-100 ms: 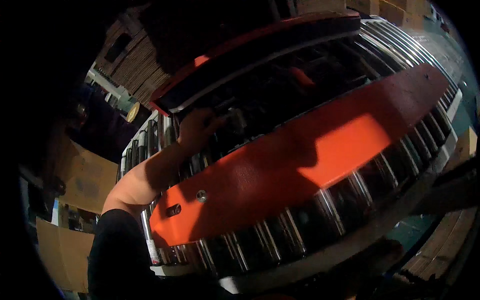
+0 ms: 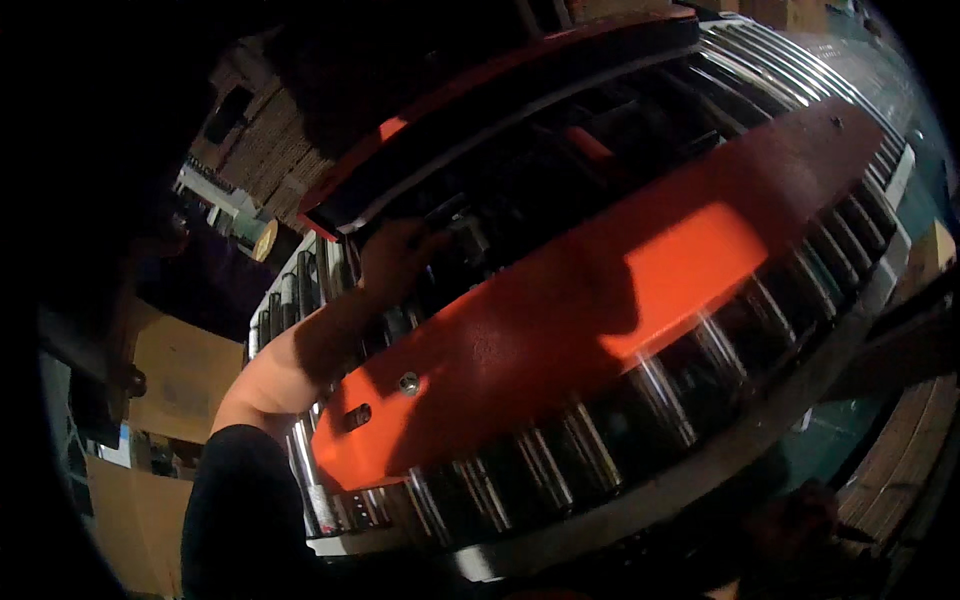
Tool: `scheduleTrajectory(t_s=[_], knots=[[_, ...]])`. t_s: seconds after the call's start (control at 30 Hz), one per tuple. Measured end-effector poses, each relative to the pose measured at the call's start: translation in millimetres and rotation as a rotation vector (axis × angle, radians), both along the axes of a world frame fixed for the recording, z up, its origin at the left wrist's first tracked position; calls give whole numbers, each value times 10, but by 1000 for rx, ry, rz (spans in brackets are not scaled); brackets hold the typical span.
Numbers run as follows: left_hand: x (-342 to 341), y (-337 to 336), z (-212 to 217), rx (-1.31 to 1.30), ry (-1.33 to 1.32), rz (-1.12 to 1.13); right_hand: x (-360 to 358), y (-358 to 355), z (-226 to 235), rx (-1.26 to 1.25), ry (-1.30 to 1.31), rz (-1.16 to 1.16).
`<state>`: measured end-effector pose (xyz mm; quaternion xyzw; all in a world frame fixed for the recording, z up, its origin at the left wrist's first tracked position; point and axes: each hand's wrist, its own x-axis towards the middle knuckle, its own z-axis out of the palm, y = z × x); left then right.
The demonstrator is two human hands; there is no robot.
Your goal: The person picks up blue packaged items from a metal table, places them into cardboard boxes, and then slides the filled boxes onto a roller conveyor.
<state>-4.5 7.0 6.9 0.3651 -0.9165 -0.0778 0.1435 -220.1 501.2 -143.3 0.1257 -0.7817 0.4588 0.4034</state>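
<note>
1. Through the head view, I have my left hand (image 2: 395,260) at ten o'clock, above the left end of the dark gap (image 2: 535,195) between two orange-red walls.
2. Its fingers point toward three o'clock. Deep shadow covers them, so I cannot tell whether they are spread, pressed together or pinching something.
3. Nearest to those fingers is a greyish metal part (image 2: 470,238), just off centre toward eleven o'clock, lying in the gap. I cannot tell whether I am touching it.
4. The bare left forearm (image 2: 280,370) rises from a dark sleeve (image 2: 240,500) at eight o'clock, passing the left end of the near wall.
5. That near wall (image 2: 590,300) runs slantwise from seven o'clock to two, part sunlit, part shaded. Toward its seven o'clock end I see a round bolt head (image 2: 408,382) and a slot (image 2: 357,416).
6. The far wall (image 2: 560,75) runs from ten o'clock to one, its inner face dark. A small orange piece (image 2: 590,145) shows in the gap at one o'clock.
7. Metal rollers (image 2: 665,400) show below the near wall, from four o'clock to seven.
8. Stacked cardboard (image 2: 280,130) stands at ten o'clock.
9. At four o'clock sits a dim reddish shape (image 2: 800,515); whether it is my right hand, I cannot tell.
</note>
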Motion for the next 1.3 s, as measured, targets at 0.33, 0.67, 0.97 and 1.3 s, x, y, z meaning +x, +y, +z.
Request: scheduleTrajectory(t_s=[0.33,0.67,0.97,1.3], knots=[[-112,-22,15,-189,-122,-87,242,-1157,1299,411,-65,890],[-126,-96,287,-488,-361,-445,363,-1164,1343,540,45,667],[-158,383,1211,-495,-553,-338,337,-1170,1324,609,-75,704],[1231,127,2569,-684,-258,0,302,-1145,1312,507,-20,705]])
